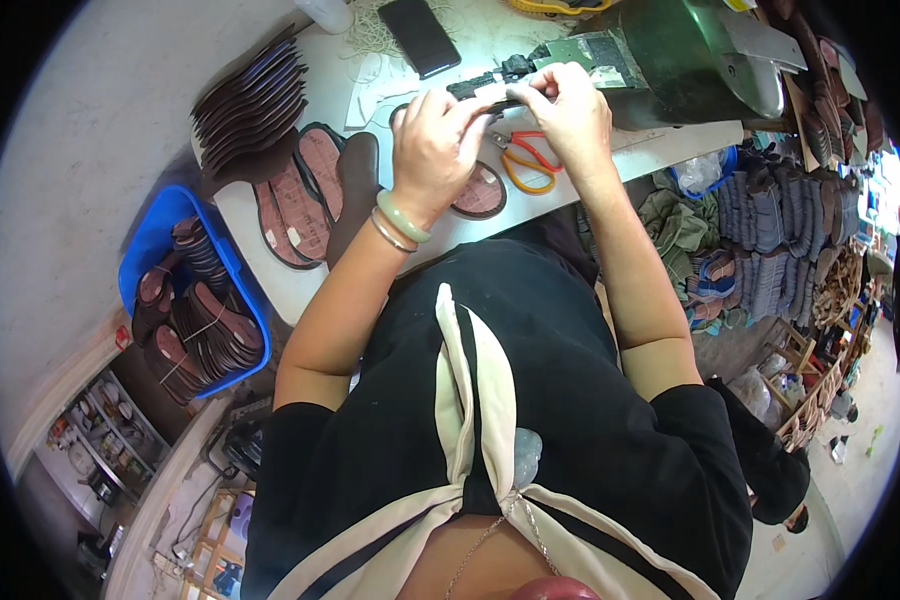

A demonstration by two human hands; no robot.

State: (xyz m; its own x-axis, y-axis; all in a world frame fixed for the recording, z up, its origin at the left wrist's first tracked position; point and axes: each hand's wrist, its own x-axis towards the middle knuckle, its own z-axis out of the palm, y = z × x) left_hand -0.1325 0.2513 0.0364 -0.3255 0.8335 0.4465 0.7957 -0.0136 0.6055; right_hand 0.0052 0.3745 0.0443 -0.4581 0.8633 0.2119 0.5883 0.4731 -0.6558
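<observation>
My left hand (435,150), with a pale green bangle and a metal bracelet on its wrist, has its fingers pinched together at the table's far side. Facing it, my right hand (575,115) is also closed, thumb against fingers. Between them they hold a dark strip-like piece (510,104) with a small whitish patch; its full shape is hidden by my fingers. Below the hands lies the rounded end of a reddish-brown insole (482,190) with a dark rim. Scissors (530,162) with orange and yellow handles rest beside it, near my right wrist.
A green machine (685,60) stands at the far right of the white table (255,225). Stacked dark soles (250,105), reddish insoles (300,205) and a black phone (420,38) are on the table. A blue crate (225,250) of bundled insoles is at left; grey stacks (770,225) at right.
</observation>
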